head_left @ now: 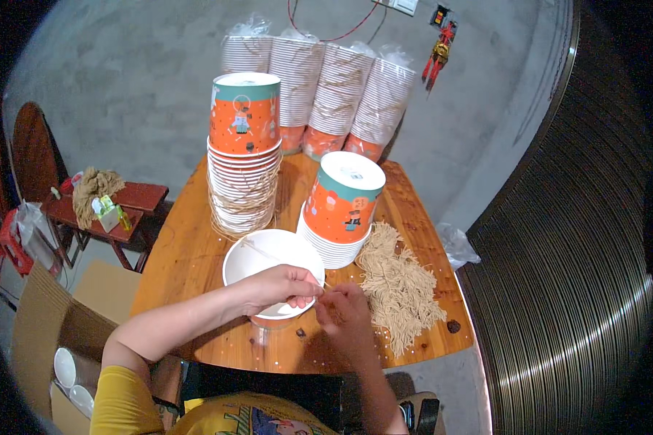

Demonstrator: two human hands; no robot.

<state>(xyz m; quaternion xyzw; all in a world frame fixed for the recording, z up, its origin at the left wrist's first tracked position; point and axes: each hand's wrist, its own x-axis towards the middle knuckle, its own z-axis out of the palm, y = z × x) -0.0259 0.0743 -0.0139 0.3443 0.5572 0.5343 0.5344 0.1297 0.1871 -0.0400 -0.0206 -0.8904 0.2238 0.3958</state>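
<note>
A white paper tub lies in front of me with its open mouth facing up; a thin pale strand crosses its inside. My left hand reaches over the tub, fingers pinched at its near right rim. Close against those fingertips, my right hand is also closed, its fingers curled in. What the fingertips hold is too small to make out. Just right of my right hand lies a heap of tan strings. Behind the tub stands a short stack of upside-down orange and green paper tubs.
A taller tub stack, tan strings looped around it, stands behind on the wooden table. Several bagged stacks lean against the wall. Left are a red bench and a cardboard box; right, a ribbed shutter.
</note>
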